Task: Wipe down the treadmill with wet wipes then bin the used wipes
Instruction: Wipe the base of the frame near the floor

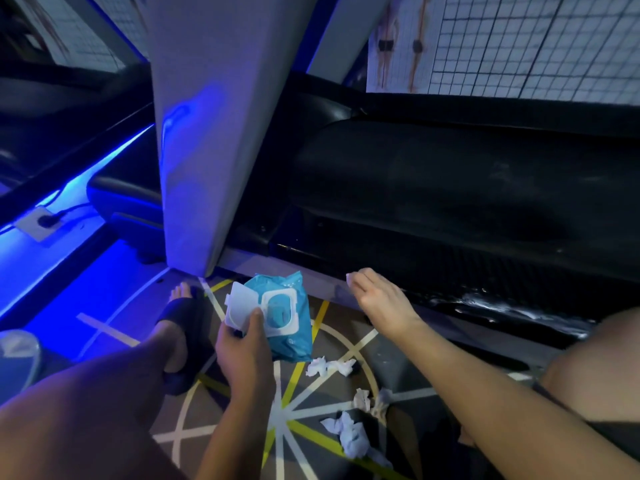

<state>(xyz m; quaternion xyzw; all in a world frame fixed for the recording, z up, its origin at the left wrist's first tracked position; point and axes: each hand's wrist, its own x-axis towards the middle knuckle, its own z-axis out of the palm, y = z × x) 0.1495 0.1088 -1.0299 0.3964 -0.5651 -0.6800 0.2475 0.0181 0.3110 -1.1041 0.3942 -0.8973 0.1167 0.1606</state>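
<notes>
My left hand (242,344) grips a blue wet-wipe pack (289,327) low over the floor, thumb on its flipped-up white lid (239,306). My right hand (377,299) hovers empty just right of the pack, fingers spread, close to the treadmill's side rail (485,299), which shines wet further right. The black treadmill belt (450,174) fills the right half of the view. Its grey upright (214,133) rises at centre. Several crumpled white used wipes lie on the floor: one (329,367) under the pack, others (349,434) nearer me.
The floor is a grey carpet with white and yellow lines (301,403). My left foot in a black slide sandal (183,337) rests left of the pack, my right knee (595,368) at the right edge. A floor socket with a plugged cable (41,221) sits far left under blue lighting.
</notes>
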